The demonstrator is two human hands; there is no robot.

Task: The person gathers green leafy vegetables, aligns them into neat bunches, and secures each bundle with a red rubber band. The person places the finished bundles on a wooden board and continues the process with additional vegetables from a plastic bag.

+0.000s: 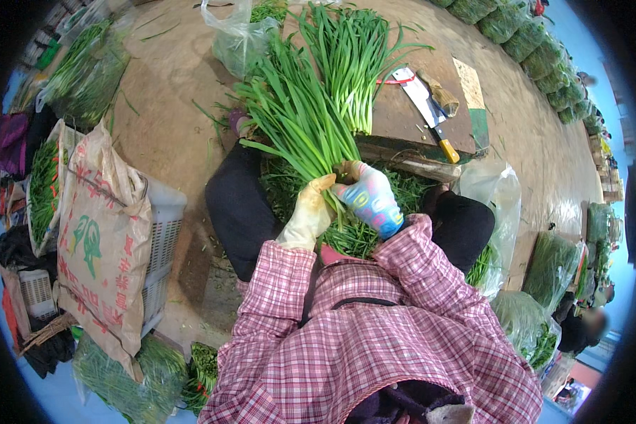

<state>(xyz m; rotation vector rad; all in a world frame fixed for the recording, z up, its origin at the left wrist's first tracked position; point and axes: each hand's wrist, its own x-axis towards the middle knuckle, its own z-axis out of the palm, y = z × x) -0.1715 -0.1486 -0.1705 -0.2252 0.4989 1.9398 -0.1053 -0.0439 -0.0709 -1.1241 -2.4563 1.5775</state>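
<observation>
My left hand (311,212), in a pale stained glove, is closed around the lower stems of a bunch of long green leafy stalks (302,116). Against the same stem ends is my right hand (370,196), in a patterned blue and pink glove, its fingers bent over them; its fingertips are partly hidden. The leaves fan up and to the left. Beyond them a second bunch with pale stems (352,69) lies on a low board (403,116). To its right on the board are a cleaver (421,100) with a yellow-ended handle and a brown cloth-like item (442,95).
Leaf trimmings (350,238) are heaped between my knees. A clear plastic bag (238,47) stands past the board, another (498,212) by my right knee. On the left are a white crate (164,238) with a printed sack (103,238) over it and bagged greens (87,79). People sit far right.
</observation>
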